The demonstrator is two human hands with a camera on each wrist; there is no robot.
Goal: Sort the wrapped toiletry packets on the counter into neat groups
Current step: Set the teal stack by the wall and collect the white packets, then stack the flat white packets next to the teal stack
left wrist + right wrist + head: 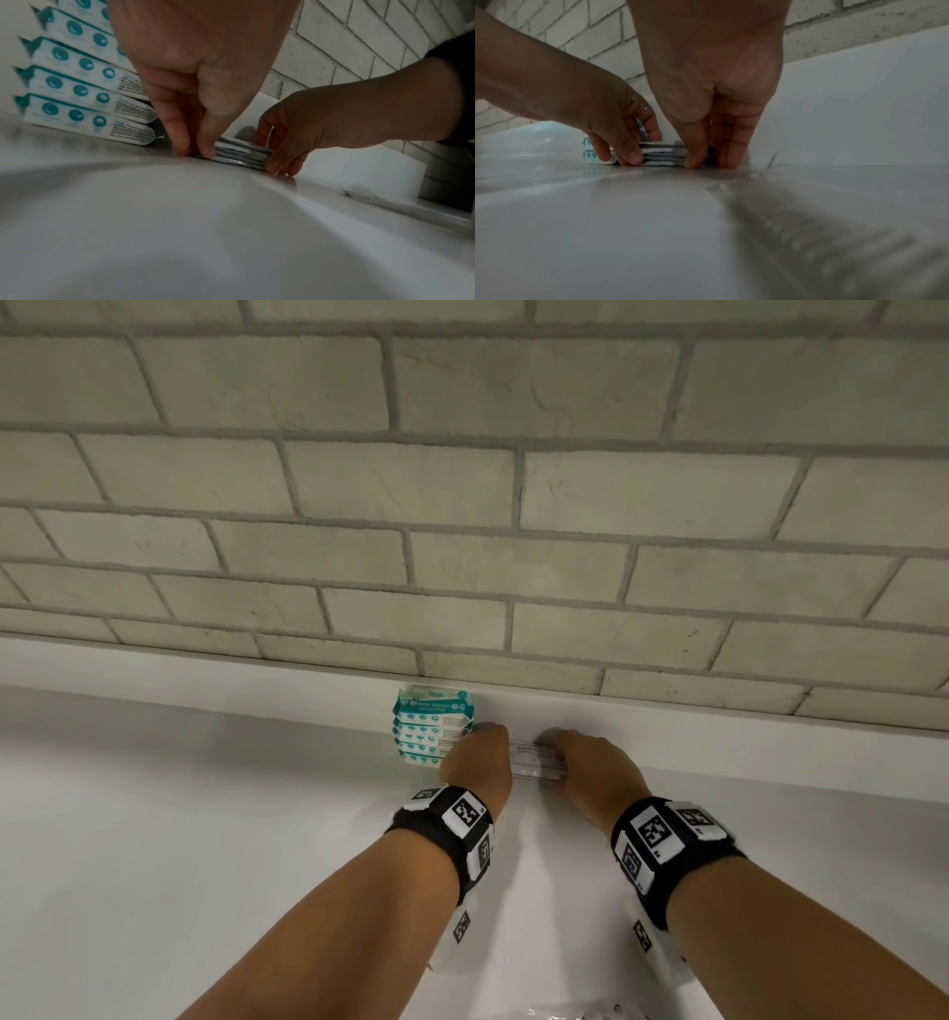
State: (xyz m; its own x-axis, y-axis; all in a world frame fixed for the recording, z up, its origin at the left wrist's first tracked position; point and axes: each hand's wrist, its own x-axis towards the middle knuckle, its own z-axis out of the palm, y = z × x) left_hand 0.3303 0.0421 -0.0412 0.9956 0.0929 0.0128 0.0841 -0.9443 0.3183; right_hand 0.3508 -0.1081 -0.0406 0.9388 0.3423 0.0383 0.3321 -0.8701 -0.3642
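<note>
A small stack of white sachets (pixel 536 761) lies on the white counter (pixel 205 839) close to the raised back ledge. My left hand (pixel 484 752) pinches its left end, thumb in front and fingers behind (pixel 625 155). My right hand (pixel 569 758) holds the right end the same way (pixel 279 162). The stack (pixel 241 155) is squeezed between the two hands, its edges roughly level (pixel 663 154). Just left of it, a pile of teal-and-white wipe packets (pixel 432 731) leans against the ledge (pixel 85 89), almost touching my left hand.
A grey brick wall (pixel 462 505) rises behind a white ledge (pixel 719 711). A clear crinkled wrapper (pixel 554 1012) lies at the near edge of the counter, seen blurred beside my right wrist (pixel 808 233).
</note>
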